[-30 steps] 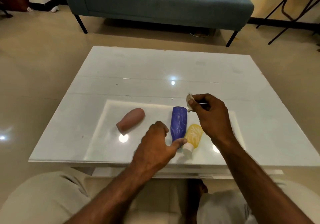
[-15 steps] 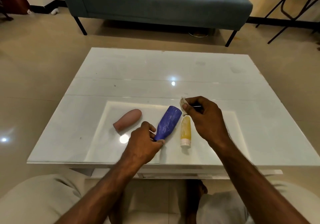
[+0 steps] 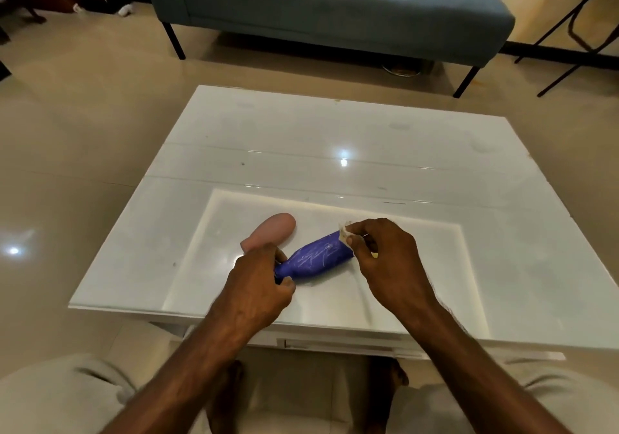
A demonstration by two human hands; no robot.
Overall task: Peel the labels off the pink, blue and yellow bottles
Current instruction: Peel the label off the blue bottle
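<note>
since a second ago the blue bottle [image 3: 315, 256] has been swung from lying straight away from the person to lying slantwise across the white table [image 3: 301, 152], its narrow cap end now closed inside the left hand [image 3: 258, 279], which was only touching it before. its wide end reaches up to the right hand [image 3: 385, 259]. that hand has come left and nearer, and its thumb and fingertips are pinched together on a small pale scrap of label [image 3: 344, 234], right at the bottle's far end.

pink bottle [image 3: 269, 232] lies just behind the left hand, with no label showing on the side in view. the yellow bottle is hidden behind the right hand, apart from perhaps a sliver of yellow by the fingers.

judging by this, the blue bottle is the one in work: its body shows pale scratchy streaks, likely glue or paper left behind. whether the scrap is still joined to the bottle cannot be told.

next would call for the left hand to hold the neck firm while the right pulls low and steady along the body, so the paper comes off whole rather than tearing.
</note>
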